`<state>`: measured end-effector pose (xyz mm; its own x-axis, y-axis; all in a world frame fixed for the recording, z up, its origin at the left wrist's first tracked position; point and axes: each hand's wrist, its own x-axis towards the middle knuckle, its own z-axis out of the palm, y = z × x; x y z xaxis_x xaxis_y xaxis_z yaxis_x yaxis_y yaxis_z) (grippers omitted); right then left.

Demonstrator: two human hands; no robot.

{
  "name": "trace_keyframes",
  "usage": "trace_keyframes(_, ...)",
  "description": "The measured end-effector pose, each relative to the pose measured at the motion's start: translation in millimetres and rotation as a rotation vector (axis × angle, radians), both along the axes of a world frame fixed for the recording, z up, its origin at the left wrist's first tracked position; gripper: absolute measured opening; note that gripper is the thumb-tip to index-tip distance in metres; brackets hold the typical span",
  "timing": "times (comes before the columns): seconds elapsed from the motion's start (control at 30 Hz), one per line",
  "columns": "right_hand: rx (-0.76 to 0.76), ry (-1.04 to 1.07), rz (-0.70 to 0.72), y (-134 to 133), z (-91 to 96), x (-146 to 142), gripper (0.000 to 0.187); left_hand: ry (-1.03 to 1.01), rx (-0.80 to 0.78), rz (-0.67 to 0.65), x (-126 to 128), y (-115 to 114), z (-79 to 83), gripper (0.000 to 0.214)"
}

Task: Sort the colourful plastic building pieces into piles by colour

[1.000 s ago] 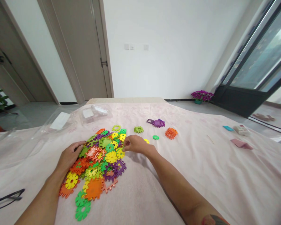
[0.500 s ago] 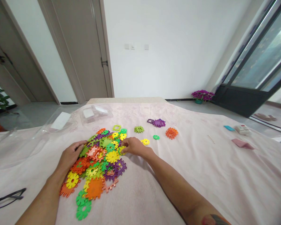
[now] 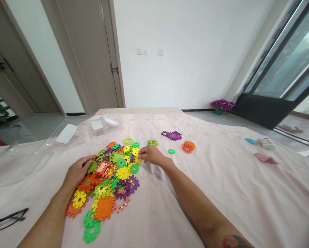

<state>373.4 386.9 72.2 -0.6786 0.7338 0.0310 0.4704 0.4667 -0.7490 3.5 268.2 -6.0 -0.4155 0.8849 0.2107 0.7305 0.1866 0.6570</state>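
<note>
A heap of plastic interlocking pieces point(image 3: 106, 186) in orange, yellow, green and purple lies on the cloth, square notched tiles mixed with round notched discs. My left hand point(image 3: 78, 171) rests open against the heap's left side, fingers stretched over its edge. At the right edge, my right hand point(image 3: 151, 155) is closed, thumb and fingers pinching a yellow disc point(image 3: 139, 160) that it partly covers. Just below those fingertips a green disc point(image 3: 134, 168) lies on the heap.
Beyond my right hand lie a lime tile point(image 3: 152, 142), purple pieces point(image 3: 175, 135), orange pieces point(image 3: 189, 147) and a small green disc point(image 3: 171, 151). Clear plastic packaging point(image 3: 66, 133) is at the far left, eyeglasses point(image 3: 8, 220) near left. A pink cloth point(image 3: 266, 158) lies right.
My right hand has moved slightly right and away from me with a yellow disc, uncovering a green disc on the heap. My left hand has stayed put.
</note>
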Motion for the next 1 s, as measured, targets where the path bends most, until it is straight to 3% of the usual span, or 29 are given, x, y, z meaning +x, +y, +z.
trace_keyframes(0.33,0.067,-0.182,-0.257,34,20.4,55,0.020,0.010,-0.006,-0.011,-2,2,-2.7,0.048)
trace_keyframes(0.53,0.249,-0.333,-0.373,38,24.2,63,0.020,0.018,-0.006,-0.005,-3,2,-3.5,0.047)
trace_keyframes(0.73,0.372,-0.226,-0.190,22,10.9,32,0.021,0.012,-0.013,-0.004,0,1,-0.2,0.048)
trace_keyframes(1.0,0.540,-0.164,0.102,-3,-18.9,-14,0.041,0.020,0.007,-0.014,2,0,2.3,0.047)
